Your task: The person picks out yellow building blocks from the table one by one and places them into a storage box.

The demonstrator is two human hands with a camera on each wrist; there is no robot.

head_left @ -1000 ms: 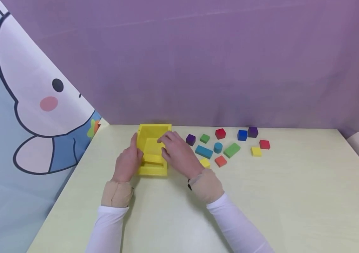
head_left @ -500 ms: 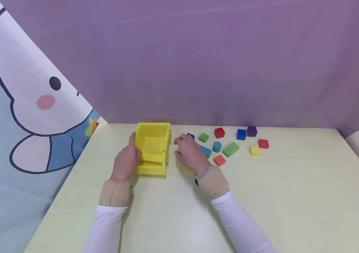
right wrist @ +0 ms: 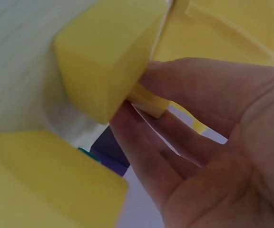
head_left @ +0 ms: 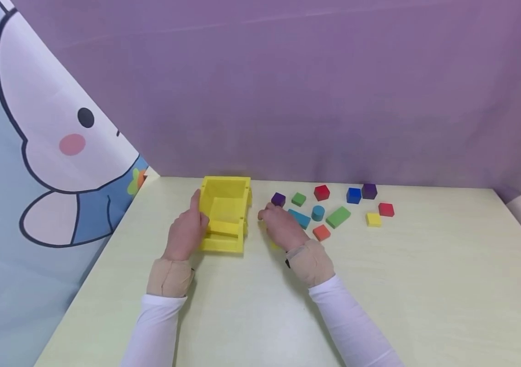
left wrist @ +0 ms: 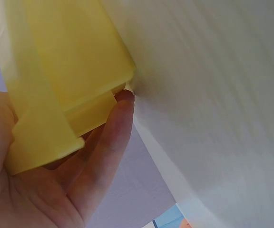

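A yellow plastic bin (head_left: 221, 246) with a low front lip stands at the back left of the table. My left hand (head_left: 184, 233) grips its left wall, thumb over the rim and fingers along the outside, as the left wrist view shows. To the right of the bin, my right hand (head_left: 284, 228) is low at the table, pinching a yellow block (right wrist: 109, 50) between thumb and fingertips. Another yellow block (right wrist: 49, 180) lies close by, mostly hidden under the palm in the head view. Just beyond the fingers is a purple cube (head_left: 278, 199).
Right of my right hand lie a blue rectangular block (head_left: 299, 219), a blue cylinder (head_left: 318, 213), green blocks (head_left: 338, 217) and an orange-red block (head_left: 322, 233). Farther right are a blue cube (head_left: 354, 195) and a yellow block (head_left: 373, 219). A purple curtain (head_left: 288, 102) borders the table's back edge.
My right hand has left the space over the bin, moved right and down to the table, and its fingers have closed on a yellow block. The left hand stays on the bin.
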